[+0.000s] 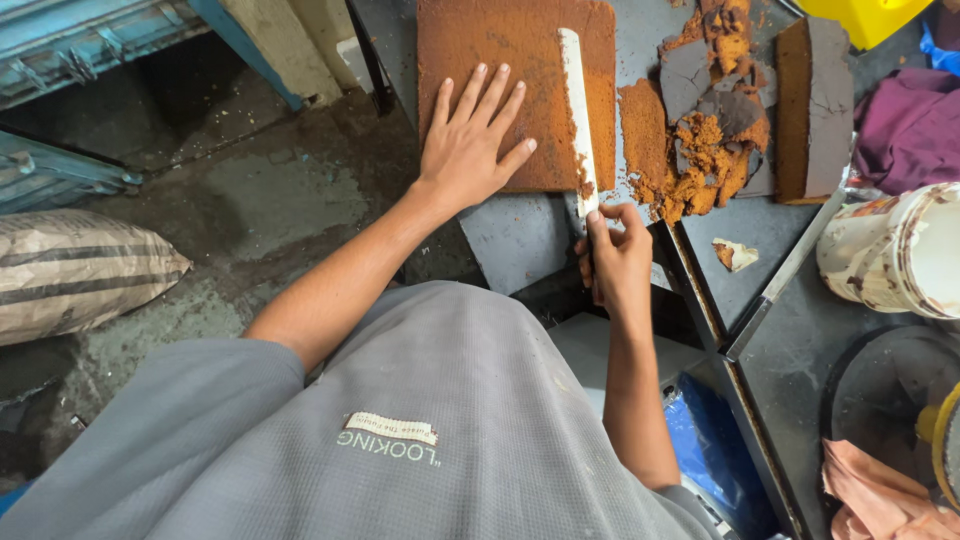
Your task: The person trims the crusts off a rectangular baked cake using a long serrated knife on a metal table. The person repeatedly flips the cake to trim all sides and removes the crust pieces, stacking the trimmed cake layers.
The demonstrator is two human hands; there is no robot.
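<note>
A large flat slab of brown sponge cake (500,60) lies on a dark metal table (520,240). My left hand (470,140) rests flat on the slab's near left part, fingers spread. My right hand (612,258) grips the handle of a long pale knife (577,110), whose blade lies along the slab near its right edge, pointing away from me. Crumbs stick to the blade near the handle.
A heap of cake trimmings and grey paper (705,120) lies right of the slab, beside another cake block (815,110). A stained white bucket (895,250), purple cloth (910,125), a small scrap (735,255) and a sack (70,270) on the wet floor are around.
</note>
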